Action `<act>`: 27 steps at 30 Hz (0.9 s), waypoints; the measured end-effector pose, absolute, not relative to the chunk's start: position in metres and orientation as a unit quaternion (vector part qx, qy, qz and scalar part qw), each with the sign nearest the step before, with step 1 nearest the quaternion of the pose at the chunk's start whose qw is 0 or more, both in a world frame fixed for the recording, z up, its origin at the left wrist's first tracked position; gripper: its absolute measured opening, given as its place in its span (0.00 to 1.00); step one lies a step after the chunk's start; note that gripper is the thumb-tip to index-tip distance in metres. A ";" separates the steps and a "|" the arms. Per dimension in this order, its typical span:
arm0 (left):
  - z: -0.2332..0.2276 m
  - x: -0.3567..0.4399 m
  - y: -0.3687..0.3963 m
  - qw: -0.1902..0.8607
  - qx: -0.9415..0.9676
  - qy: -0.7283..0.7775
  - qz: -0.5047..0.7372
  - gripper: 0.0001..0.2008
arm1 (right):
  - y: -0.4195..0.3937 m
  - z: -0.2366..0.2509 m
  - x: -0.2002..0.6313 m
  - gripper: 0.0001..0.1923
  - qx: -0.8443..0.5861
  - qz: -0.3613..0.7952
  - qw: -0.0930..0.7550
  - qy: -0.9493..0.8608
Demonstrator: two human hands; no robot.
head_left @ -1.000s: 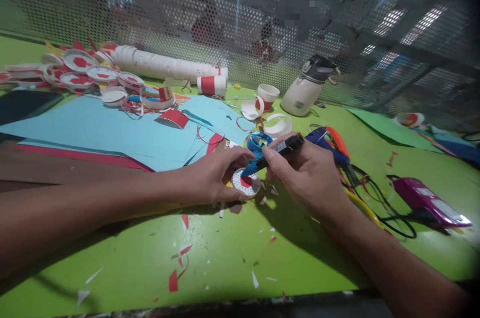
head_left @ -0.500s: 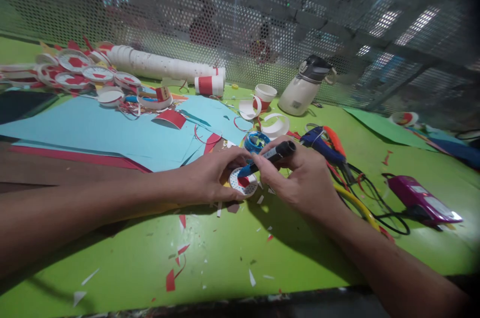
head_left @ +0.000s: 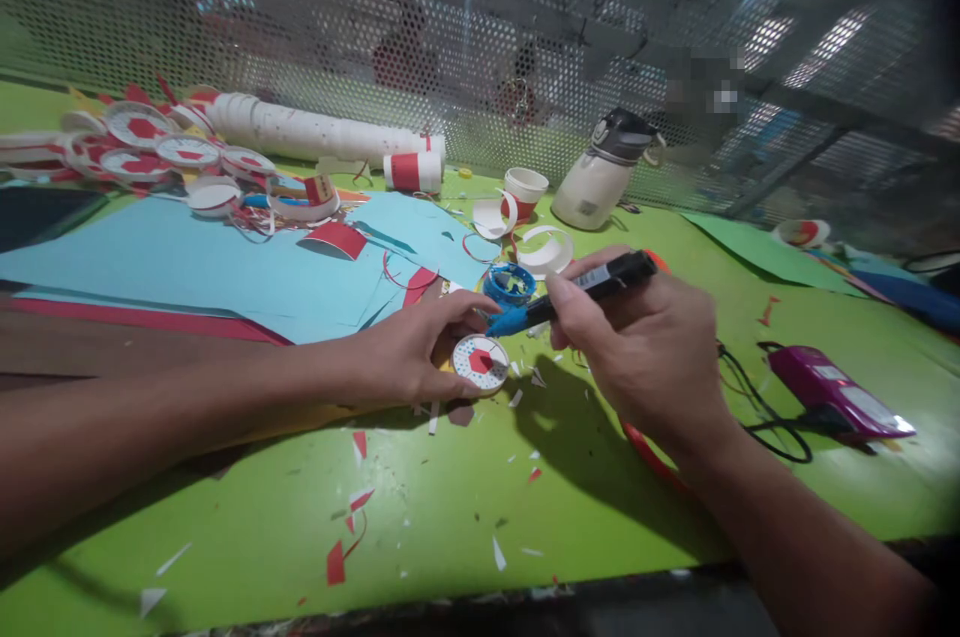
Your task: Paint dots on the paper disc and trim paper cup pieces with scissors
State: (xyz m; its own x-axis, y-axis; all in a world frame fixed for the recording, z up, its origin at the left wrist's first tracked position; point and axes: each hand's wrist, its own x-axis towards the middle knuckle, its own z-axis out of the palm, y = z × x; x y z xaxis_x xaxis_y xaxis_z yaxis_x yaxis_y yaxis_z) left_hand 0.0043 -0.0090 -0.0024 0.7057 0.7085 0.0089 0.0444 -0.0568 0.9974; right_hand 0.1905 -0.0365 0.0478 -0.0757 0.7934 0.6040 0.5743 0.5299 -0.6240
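Note:
Between the thumb and fingers of my left hand (head_left: 420,347) is a small round white disc (head_left: 491,372), with a red hexagon in its middle and blue dots around it. My right hand (head_left: 637,347) is closed around a black marker (head_left: 600,282) with a blue front end. The marker slants down to the left, its tip just above the far edge of the disc. Beyond the disc stands a blue tape ring (head_left: 510,284) with scraps in it.
Light blue paper sheets (head_left: 187,262) lie at the left, below a pile of similar discs (head_left: 142,129). Stacked paper cups (head_left: 322,130) lie along the mesh. A bottle (head_left: 596,177) stands behind. At the right are a purple device (head_left: 832,387) and green paper (head_left: 772,257).
My right hand has moved right and lifted the marker from the disc's face toward its far edge. My left hand keeps its hold on the disc, whose face now shows more fully.

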 end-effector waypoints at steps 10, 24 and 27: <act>-0.001 0.005 -0.009 0.628 0.684 0.277 0.248 0.26 | -0.034 0.049 0.193 0.11 -0.481 0.137 0.467 -0.729; -0.002 0.005 -0.009 0.648 0.674 0.253 0.249 0.21 | -0.040 0.046 0.190 0.11 -0.457 0.149 0.429 -0.765; -0.001 0.004 -0.009 0.641 0.683 0.250 0.246 0.20 | -0.040 0.045 0.189 0.10 -0.450 0.147 0.423 -0.773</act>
